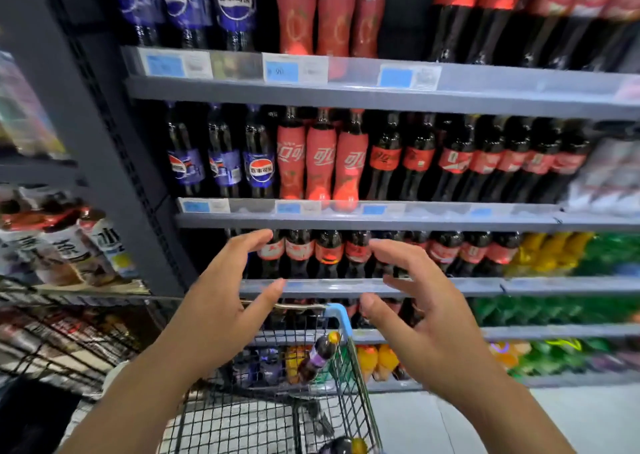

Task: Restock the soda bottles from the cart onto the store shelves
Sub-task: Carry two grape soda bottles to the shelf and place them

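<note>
The store shelves (381,96) are carrying upright Pepsi bottles (259,162) marked 百事可乐 beside red Coca-Cola bottles (320,162); the price tags are too blurred to read. Over the wire cart (356,401), the left hand (221,301) and right hand (429,315) are hovering spread, holding nothing. A purple-labelled soda bottle (318,356) is leaning in the cart's front corner, its yellow cap pointing up toward the shelves.

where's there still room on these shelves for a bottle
One dark gap on the top shelf, between the red-wrapped bottles and the black cola bottles. The shelf below is packed end to end.
</note>
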{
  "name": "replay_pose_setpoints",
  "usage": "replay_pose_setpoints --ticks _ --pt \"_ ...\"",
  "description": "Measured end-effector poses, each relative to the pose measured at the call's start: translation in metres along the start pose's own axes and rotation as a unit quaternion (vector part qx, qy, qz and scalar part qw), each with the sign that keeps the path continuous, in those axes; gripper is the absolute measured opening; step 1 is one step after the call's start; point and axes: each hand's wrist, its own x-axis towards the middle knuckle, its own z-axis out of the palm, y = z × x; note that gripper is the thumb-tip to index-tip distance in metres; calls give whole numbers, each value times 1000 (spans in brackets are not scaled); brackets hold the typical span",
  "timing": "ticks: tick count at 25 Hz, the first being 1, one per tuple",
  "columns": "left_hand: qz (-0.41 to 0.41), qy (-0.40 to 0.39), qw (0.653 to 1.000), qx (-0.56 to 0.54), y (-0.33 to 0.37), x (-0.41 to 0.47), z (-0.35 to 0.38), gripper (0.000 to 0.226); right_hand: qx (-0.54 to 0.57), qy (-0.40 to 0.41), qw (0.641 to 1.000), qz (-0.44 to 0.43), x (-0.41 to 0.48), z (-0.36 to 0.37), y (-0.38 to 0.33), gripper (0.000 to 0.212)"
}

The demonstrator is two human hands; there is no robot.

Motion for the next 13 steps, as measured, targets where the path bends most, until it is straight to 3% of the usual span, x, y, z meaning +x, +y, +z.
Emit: replay_pose_setpoints --ticks 6,13 --pt "9 -49 998 -47 -28 -9 33 54 19 34 996 78 -40 29 13 43" --pt "-85 -54 991 -88 -109 -33 132 34 89 68 979 168 -99 103 99 47"
